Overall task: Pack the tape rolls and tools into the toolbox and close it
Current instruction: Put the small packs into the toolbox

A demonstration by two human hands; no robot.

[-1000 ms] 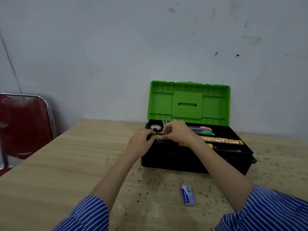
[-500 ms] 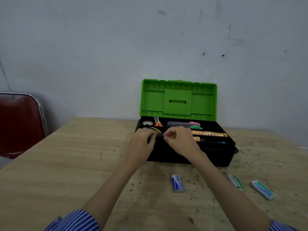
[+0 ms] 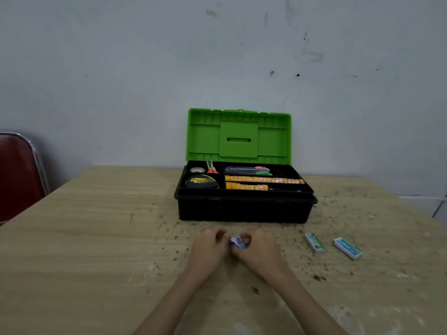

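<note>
Head view. I see the toolbox (image 3: 244, 206) at frame centre on the table (image 3: 96, 250), black body, green lid (image 3: 238, 136) standing upright and open against the wall (image 3: 145, 68). Tray contents, as far as I can read them: a black-and-yellow tape measure (image 3: 202, 182) in the front-left compartment; a small pale tape roll (image 3: 197, 169) in the back-left one; orange-handled tools (image 3: 212, 168) just right of that roll; two long yellow-orange rows (image 3: 263, 180) in the right compartments, the nearer one shorter; pink and green pieces (image 3: 263, 170) behind them. Item types there are too small to confirm.

Both hands sit low centre, in front of the toolbox, well clear of it. My left hand (image 3: 209, 247) has fingers curled; my right hand (image 3: 258, 250) likewise. Between them they pinch a small blue-and-white box (image 3: 238, 243), held at or just above the table; I cannot tell which.

Right of the hands, two small green-and-white boxes (image 3: 315, 242) (image 3: 347, 248) lie flat on the table, near each other, not touching.

Left edge: a red chair (image 3: 17, 175) with a metal frame.
</note>
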